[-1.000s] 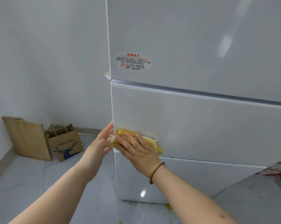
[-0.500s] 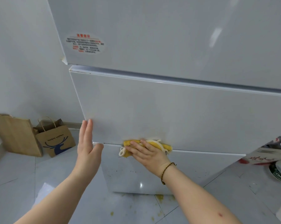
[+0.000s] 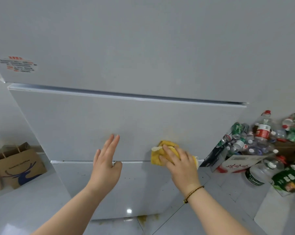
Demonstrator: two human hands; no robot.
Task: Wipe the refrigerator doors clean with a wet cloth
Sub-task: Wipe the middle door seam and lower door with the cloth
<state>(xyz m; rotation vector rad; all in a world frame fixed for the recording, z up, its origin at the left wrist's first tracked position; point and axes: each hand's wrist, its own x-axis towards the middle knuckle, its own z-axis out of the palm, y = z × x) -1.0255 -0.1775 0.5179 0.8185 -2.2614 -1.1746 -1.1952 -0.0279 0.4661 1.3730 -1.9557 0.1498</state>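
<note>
A white refrigerator fills the view: an upper door [image 3: 143, 48], a middle drawer door [image 3: 117, 126] and a lower drawer door [image 3: 126, 189]. My right hand [image 3: 180, 164] presses a crumpled yellow cloth [image 3: 162, 153] against the bottom right of the middle door, fingers spread over it. My left hand [image 3: 105, 164] is held flat with straight fingers in front of the middle door's lower edge; whether it touches the door I cannot tell. The lower door has dark specks.
A brown paper bag with a blue deer print [image 3: 19, 167] stands on the floor at left. At right, a heap of empty plastic bottles and cans [image 3: 262, 138] and cartons crowds the floor. A yellow stain [image 3: 143, 218] marks the tiles under the fridge.
My right hand has slid the cloth rightward along the bottom of the middle door. My left hand has followed to the right, and the view has shifted right, revealing the bottles.
</note>
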